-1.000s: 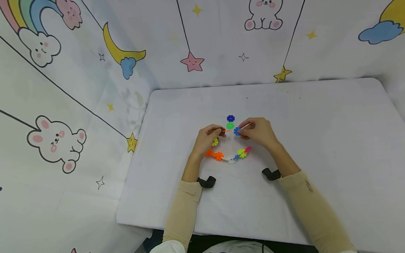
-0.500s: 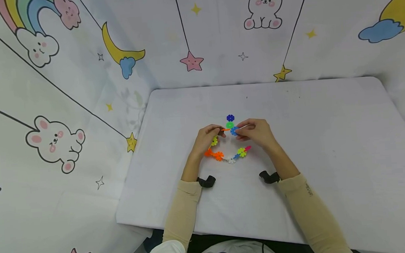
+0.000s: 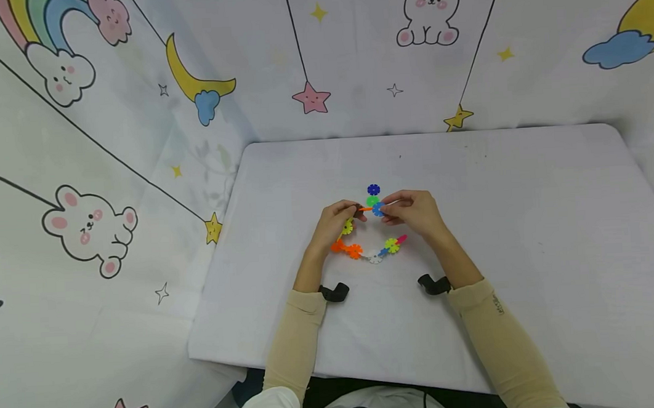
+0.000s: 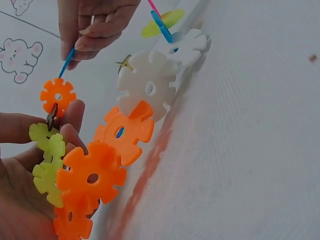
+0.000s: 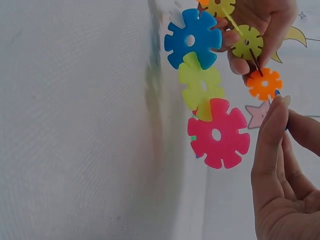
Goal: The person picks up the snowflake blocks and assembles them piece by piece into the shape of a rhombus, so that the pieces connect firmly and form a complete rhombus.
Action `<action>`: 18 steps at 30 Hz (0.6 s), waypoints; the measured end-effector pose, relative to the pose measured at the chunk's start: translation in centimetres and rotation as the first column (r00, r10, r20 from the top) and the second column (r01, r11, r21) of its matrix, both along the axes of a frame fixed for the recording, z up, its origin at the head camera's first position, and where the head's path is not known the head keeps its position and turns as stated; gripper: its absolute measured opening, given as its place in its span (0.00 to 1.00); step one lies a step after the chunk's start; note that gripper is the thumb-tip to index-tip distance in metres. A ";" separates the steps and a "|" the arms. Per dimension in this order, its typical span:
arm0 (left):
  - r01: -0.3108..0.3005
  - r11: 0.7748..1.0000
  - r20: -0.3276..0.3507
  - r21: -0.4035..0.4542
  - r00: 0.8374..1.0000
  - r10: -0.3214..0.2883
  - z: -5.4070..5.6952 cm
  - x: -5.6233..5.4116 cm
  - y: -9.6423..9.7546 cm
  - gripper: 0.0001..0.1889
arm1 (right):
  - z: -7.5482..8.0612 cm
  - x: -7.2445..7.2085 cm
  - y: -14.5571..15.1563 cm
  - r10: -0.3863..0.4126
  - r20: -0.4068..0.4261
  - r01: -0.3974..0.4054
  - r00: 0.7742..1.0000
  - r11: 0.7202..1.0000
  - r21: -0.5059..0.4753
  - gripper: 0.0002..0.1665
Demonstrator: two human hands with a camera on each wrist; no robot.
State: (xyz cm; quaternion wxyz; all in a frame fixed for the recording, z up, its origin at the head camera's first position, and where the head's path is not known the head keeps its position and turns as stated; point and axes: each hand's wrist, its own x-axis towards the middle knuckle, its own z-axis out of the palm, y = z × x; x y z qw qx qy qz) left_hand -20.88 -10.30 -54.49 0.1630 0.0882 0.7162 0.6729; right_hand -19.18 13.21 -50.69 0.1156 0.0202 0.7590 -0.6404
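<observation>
My left hand (image 3: 328,228) pinches a dark brown notched plastic disc (image 4: 52,118) near one end of a curved chain of interlocking discs. An orange disc (image 4: 58,97) sticks out from the brown one. Between thumb and fingers, my right hand (image 3: 418,211) holds a blue disc (image 3: 378,209), its edge right at the orange disc's rim. Yellow-green discs (image 4: 48,175) lie against the left palm. From there the chain runs through orange (image 4: 92,177), white (image 4: 147,85), blue (image 5: 193,40) and yellow-green (image 5: 201,82) pieces to a pink disc (image 5: 218,134) at its other end.
Two loose discs, a dark blue one (image 3: 373,189) and a green one (image 3: 373,200), lie just beyond the hands on the white table (image 3: 529,249). Black wrist-worn pieces (image 3: 334,292) sit at both wrists. A patterned cloth (image 3: 352,55) stands behind the table.
My right hand has moved left, bringing the blue disc up to the orange disc. The left hand and the chain have hardly moved.
</observation>
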 end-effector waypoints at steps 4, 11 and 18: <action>0.003 1.000 -0.014 -0.010 1.000 -0.004 0.0 0.1 0.0 0.16 | -0.2 -0.1 0.1 -0.001 -0.006 0.001 1.000 1.000 0.001 0.19; 0.005 1.000 -0.032 -0.024 0.999 -0.006 0.0 0.0 0.0 0.15 | -0.4 -0.2 0.3 0.004 -0.004 -0.004 1.000 1.000 -0.003 0.18; 0.024 1.000 -0.040 -0.009 0.999 -0.024 0.0 0.0 0.0 0.15 | -0.3 -0.3 0.2 0.010 -0.012 -0.010 1.000 1.000 -0.010 0.18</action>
